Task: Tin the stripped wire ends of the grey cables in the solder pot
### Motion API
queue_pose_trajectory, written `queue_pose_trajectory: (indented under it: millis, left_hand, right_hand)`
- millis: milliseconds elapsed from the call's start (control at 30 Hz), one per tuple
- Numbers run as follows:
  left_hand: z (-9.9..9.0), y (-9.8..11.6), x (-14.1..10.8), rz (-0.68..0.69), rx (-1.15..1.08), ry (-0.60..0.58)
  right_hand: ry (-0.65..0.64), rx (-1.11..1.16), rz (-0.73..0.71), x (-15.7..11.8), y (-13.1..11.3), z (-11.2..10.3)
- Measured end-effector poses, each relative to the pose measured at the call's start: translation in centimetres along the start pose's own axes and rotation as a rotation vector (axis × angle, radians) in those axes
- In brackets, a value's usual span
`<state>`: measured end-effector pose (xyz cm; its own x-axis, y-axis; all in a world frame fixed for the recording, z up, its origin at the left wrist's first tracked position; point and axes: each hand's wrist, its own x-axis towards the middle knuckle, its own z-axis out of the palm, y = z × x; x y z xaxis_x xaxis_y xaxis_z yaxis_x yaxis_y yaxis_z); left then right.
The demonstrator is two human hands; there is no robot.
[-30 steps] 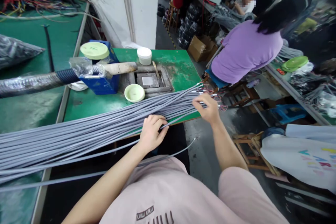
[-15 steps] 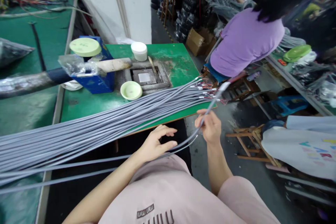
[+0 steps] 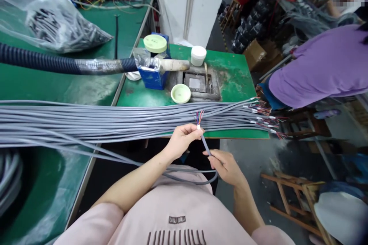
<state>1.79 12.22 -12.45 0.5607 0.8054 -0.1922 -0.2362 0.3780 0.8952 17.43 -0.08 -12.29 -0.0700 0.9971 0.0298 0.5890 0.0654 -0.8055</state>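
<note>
A grey cable (image 3: 206, 146) is bent in front of my body, its white-banded end pointing up with thin coloured wires (image 3: 199, 117) fanned out. My left hand (image 3: 184, 138) pinches the cable at the white band. Just below and to the right, my right hand (image 3: 225, 164) grips the same cable, which loops back left under it. Beyond my hands lies a long bundle of grey cables (image 3: 138, 116) across the green bench (image 3: 235, 72), with white bands and bared coloured wires at its right end.
Behind the bundle are a pale green dish (image 3: 181, 93), a white jar (image 3: 198, 56), a blue box (image 3: 152, 78) and a ribbed hose (image 3: 51, 63). A person in purple (image 3: 322, 69) is at the right, near a wooden stool (image 3: 304, 199).
The view has swung right. My left hand, open before, has closed on the cable end. My right hand has brought that end back toward my left, and the wires now point up.
</note>
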Motion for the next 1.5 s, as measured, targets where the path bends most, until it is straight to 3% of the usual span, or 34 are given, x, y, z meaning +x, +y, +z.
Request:
queue_pose_trajectory:
  millis: [233, 333, 567, 1167, 1500]
  left_hand:
    - [1.4, -0.6, -0.8, -0.035, 0.055, -0.061]
    - [1.2, -0.3, -0.7, -0.061, -0.033, -0.103]
    - [-0.5, 0.3, 0.5, -0.068, -0.238, -0.019]
    - [-1.5, 0.4, 0.7, 0.001, -0.253, -0.151]
    - [-1.0, 0.8, 0.4, -0.126, -0.399, -0.200]
  right_hand:
    - [0.189, 0.070, 0.068, 1.8, -0.8, 1.0]
    - [0.205, 0.150, 0.051, 1.9, -0.7, 1.2]
    - [0.143, 0.255, 0.053, 1.7, -0.6, 1.3]
    - [0.066, 0.201, 0.023, 2.6, -1.0, 1.0]
    - [0.008, 0.271, 0.000, 2.5, -0.5, 0.9]
